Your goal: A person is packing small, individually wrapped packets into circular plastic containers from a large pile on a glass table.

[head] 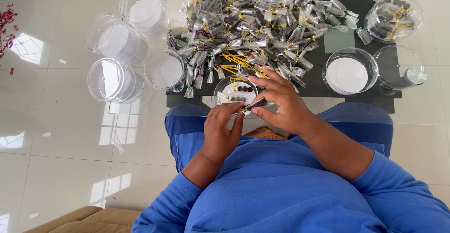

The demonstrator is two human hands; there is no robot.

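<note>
- Nearest me: blue sleeves and lap, seated over a glossy white tile floor [61, 134] w/ window glare; tan cushion edge bottom left.
- Left: clear round tubs [115, 79] stacked on the floor beside a low black table [356, 6].
- Table: big heap of small tied clear packets [253, 31], yellow twist ties [236, 60], more tubs at right.
- Left hand [224, 127] pinched on the tie end of a small packet [255, 104].
- Right hand [281, 104] grips the packet's other end, thumb and forefinger closed on it, just in front of an open tub [233, 90] at the table edge.
</note>
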